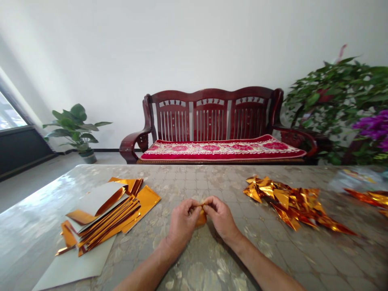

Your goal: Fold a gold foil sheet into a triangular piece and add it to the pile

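My left hand [182, 221] and my right hand [220, 217] meet at the middle of the table, fingers pinched together on one small piece of gold foil paper [201, 217] held just above the tabletop. Most of that piece is hidden between the fingers. A loose stack of flat gold foil sheets [106, 214], white on the back, lies to the left of my hands. To the right lies a heap of folded gold foil pieces [291, 204].
The table [212, 258] has a shiny patterned cover. A few more gold pieces [368, 198] lie at its far right. Behind it stand a dark red wooden bench [212, 125] with a red cushion, a potted plant [77, 129] at the left and leafy plants [339, 101] at the right.
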`<action>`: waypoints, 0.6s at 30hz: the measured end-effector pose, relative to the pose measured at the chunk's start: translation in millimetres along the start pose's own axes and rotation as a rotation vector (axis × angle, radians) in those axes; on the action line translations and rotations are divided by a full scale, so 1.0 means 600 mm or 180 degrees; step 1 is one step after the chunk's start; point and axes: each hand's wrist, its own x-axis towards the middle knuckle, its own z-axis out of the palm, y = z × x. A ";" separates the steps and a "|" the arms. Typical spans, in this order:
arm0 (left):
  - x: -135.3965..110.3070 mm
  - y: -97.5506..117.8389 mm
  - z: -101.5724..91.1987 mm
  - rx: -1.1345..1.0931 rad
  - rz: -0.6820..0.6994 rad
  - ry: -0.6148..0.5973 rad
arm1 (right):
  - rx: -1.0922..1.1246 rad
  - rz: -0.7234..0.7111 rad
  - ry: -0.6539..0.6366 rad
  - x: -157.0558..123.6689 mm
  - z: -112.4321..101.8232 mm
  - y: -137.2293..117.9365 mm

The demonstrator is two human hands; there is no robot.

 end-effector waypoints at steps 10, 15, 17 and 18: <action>-0.011 0.013 -0.033 0.1623 0.1523 0.0185 | -0.0275 -0.0638 -0.0024 -0.004 -0.003 -0.011; 0.002 0.013 -0.032 0.0895 0.0886 -0.0080 | -0.0110 -0.0314 0.0087 -0.002 -0.005 -0.007; 0.012 0.008 -0.030 0.0041 0.0253 -0.0244 | 0.0244 -0.0020 0.0238 0.000 -0.006 -0.005; 0.017 0.004 -0.030 -0.0452 -0.0074 -0.0327 | 0.0422 0.0106 0.0298 0.001 -0.006 -0.005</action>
